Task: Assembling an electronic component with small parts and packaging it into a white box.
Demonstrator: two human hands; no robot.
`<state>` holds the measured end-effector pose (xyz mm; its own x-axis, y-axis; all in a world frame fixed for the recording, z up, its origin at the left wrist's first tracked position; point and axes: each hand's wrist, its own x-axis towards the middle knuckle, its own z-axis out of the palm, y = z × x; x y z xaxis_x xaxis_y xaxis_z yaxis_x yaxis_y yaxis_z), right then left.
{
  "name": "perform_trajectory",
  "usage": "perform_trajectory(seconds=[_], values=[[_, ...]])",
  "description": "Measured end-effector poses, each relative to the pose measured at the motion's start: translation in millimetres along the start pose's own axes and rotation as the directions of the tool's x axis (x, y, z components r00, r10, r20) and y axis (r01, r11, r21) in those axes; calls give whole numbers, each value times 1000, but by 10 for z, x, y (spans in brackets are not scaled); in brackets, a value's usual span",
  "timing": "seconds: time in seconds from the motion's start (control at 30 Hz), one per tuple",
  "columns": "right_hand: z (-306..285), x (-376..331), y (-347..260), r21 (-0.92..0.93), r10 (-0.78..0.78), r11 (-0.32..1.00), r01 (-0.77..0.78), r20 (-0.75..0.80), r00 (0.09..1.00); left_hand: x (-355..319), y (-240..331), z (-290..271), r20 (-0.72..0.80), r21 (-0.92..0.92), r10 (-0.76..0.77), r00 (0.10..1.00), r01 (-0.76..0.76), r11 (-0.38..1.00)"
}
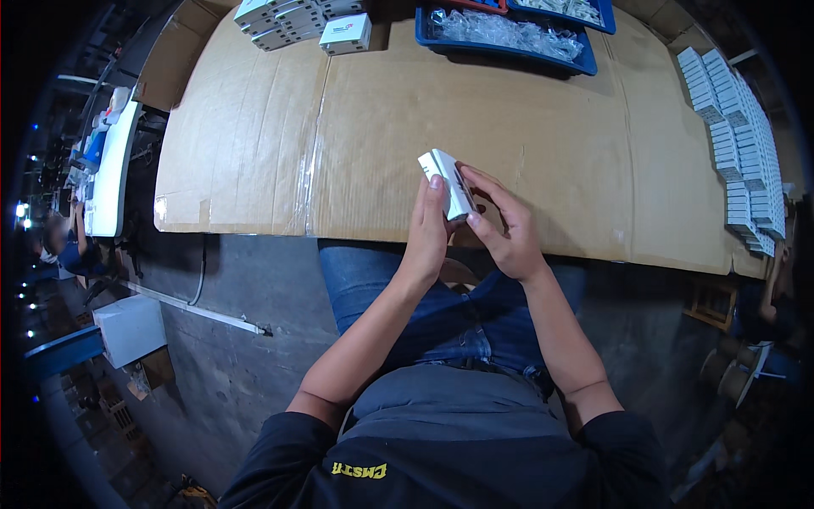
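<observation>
Between my two hands I hold a small white box (448,182), tilted, just above the near part of the cardboard-covered table (381,144). My left hand (430,222) grips its left side, with the thumb lying on the white face. On the other side my right hand (509,225) closes round the right edge, its thumb near the lower corner and its fingers along the far side. The box's underside and some fingertips are hidden.
Stacked white boxes (284,21) and a single white box (346,34) stand at the far left. A blue tray (509,58) of clear plastic pieces sits at the far middle. Tall stacks of small boxes (738,144) line the right edge. Another person (76,246) is at the left.
</observation>
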<state>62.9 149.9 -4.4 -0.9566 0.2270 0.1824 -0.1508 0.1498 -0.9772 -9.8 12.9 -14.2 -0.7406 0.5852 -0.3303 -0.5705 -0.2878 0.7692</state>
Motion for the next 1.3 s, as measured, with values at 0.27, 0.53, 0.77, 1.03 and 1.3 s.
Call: perform_trajectory(seconds=[0.27,0.53,0.77,1.03,1.3], values=[[-4,16,183,-383,-259,888,255,43,965,-55,-34,77,-60,66,-28,998,32,997],[123,-30,218,-520,-325,804,289,23,945,-51,-62,195,-147,153,61,987,-38,987],[215,-74,292,-559,-349,792,247,-82,933,-57,-64,249,-170,168,57,984,-28,985],[260,-105,303,-570,-351,786,240,-92,932,-84,-109,190,-160,87,1,987,14,996],[253,-109,258,-535,-316,816,221,-93,944,2,-287,92,-192,83,117,974,-103,991]])
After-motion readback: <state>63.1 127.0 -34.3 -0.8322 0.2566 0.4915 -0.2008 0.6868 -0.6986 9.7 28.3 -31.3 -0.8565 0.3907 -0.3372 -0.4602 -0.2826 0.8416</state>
